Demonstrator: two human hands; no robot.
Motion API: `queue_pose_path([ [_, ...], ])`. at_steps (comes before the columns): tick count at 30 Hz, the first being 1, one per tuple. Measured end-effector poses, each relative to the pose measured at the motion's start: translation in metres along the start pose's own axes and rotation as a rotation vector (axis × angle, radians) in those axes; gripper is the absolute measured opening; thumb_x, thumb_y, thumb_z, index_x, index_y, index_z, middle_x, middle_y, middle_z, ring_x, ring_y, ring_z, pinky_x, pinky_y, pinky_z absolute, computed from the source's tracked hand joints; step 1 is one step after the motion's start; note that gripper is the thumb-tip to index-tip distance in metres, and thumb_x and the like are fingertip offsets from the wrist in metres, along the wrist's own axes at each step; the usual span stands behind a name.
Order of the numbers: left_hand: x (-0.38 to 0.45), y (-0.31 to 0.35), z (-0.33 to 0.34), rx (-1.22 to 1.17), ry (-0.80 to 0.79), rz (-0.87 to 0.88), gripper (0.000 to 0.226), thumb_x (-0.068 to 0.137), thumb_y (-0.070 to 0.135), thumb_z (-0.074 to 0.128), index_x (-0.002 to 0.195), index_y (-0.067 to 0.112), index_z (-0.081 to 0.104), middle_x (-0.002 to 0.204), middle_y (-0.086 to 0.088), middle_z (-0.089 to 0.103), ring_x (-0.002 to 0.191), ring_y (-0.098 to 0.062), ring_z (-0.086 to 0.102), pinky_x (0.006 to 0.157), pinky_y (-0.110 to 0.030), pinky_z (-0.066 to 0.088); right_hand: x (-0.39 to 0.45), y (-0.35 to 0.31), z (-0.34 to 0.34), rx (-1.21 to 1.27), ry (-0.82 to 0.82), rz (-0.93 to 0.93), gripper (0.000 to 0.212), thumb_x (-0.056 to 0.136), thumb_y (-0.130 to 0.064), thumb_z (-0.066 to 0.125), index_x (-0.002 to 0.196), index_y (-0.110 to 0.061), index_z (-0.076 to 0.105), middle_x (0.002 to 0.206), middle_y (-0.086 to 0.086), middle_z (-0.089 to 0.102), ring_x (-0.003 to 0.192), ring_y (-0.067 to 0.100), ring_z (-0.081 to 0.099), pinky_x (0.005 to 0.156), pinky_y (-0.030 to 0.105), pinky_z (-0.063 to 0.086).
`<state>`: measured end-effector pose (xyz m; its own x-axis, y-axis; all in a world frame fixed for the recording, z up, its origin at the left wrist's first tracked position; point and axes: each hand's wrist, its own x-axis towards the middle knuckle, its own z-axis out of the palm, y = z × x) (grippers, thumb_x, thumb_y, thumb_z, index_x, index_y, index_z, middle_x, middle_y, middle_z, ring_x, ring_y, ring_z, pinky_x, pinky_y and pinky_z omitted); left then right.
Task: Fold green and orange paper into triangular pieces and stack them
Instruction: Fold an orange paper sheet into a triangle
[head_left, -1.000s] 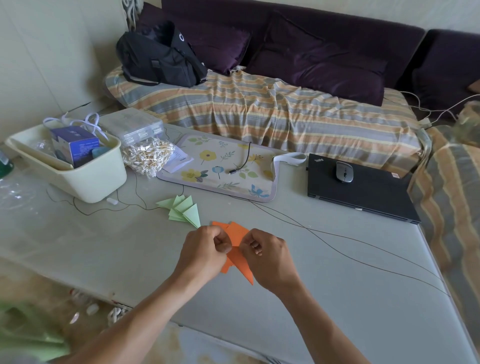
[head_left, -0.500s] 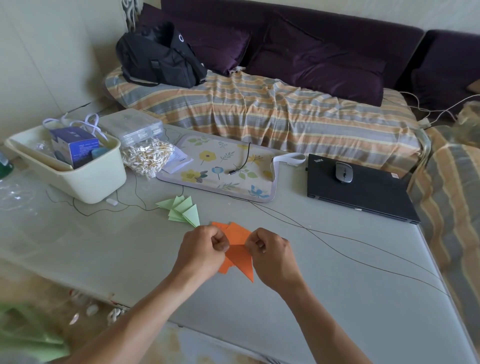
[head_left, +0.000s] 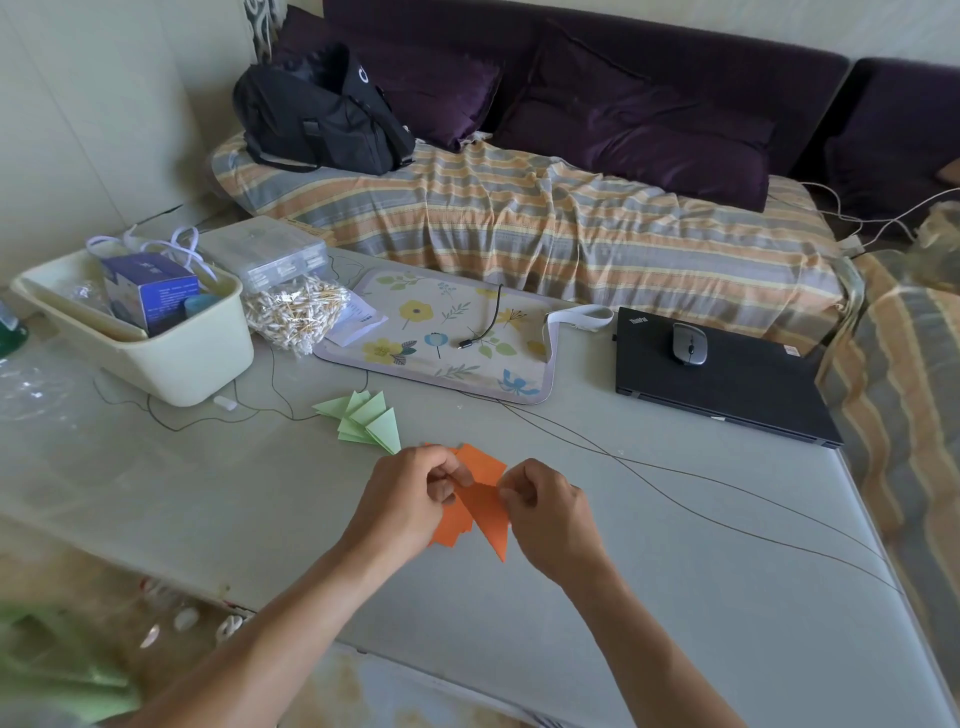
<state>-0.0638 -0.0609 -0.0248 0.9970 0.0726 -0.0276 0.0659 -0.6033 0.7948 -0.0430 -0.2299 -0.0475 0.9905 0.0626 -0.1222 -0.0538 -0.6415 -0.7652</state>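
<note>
Orange triangular piece (head_left: 485, 512): your left hand (head_left: 410, 499) and right hand (head_left: 545, 514) both pinch it near the table's (head_left: 675, 597) front edge, likely creasing.

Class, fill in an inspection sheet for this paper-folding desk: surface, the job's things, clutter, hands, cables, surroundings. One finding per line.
Surface: pale grey table, glossy.
Job's things: green folded triangles fanned on the table; orange paper piece held above more orange pieces.
Clutter: cream tub holding a blue box; bag of cotton swabs; floral mat; closed laptop with a mouse on it.
Hands: left hand and right hand both pinch the orange paper piece.
Cables: thin dark wires cross the table; a short lead lies on the mat.
Surroundings: sofa with striped cover, black bag.
</note>
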Motion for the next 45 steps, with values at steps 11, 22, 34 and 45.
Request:
queue_pose_path([
  [11, 0.004, -0.003, 0.002, 0.078, 0.132, -0.021, 0.023, 0.093, 0.007, 0.065, 0.084, 0.026, 0.075, 0.084, 0.006, 0.065, 0.069, -0.002, 0.058, 0.060, -0.007, 0.037, -0.011, -0.013, 0.003, -0.015, -0.069, -0.181, 0.022, 0.095, -0.041, 0.064, 0.100, -0.025, 0.079, 0.100, -0.012, 0.074, 0.097, 0.004, 0.065, 0.081, 0.016, 0.045],
  [22, 0.002, 0.000, 0.003, 0.024, 0.048, -0.049, 0.022, 0.088, 0.007, 0.069, 0.074, 0.023, 0.066, 0.060, 0.006, 0.067, 0.057, -0.002, 0.061, 0.054, -0.009, 0.040, -0.007, -0.011, 0.001, 0.042, -0.014, -0.129, 0.010, 0.086, -0.017, 0.069, 0.077, -0.018, 0.072, 0.066, -0.004, 0.070, 0.063, 0.011, 0.060, 0.059, 0.017, 0.045],
  [34, -0.002, 0.005, 0.006, 0.109, -0.016, -0.029, 0.016, 0.086, 0.012, 0.063, 0.072, 0.018, 0.069, 0.059, 0.009, 0.064, 0.055, -0.004, 0.058, 0.052, -0.013, 0.042, -0.009, -0.014, 0.004, 0.028, -0.002, -0.189, 0.013, 0.085, -0.011, 0.067, 0.073, -0.015, 0.071, 0.063, -0.003, 0.068, 0.063, 0.015, 0.060, 0.061, 0.023, 0.047],
  [45, 0.000, 0.005, 0.004, 0.118, 0.012, -0.001, 0.015, 0.090, 0.013, 0.061, 0.078, 0.016, 0.070, 0.073, 0.007, 0.068, 0.069, -0.009, 0.064, 0.062, -0.021, 0.047, -0.009, -0.018, 0.004, 0.038, 0.038, -0.164, 0.015, 0.086, -0.011, 0.062, 0.072, -0.014, 0.067, 0.060, -0.002, 0.065, 0.062, 0.015, 0.056, 0.055, 0.016, 0.041],
])
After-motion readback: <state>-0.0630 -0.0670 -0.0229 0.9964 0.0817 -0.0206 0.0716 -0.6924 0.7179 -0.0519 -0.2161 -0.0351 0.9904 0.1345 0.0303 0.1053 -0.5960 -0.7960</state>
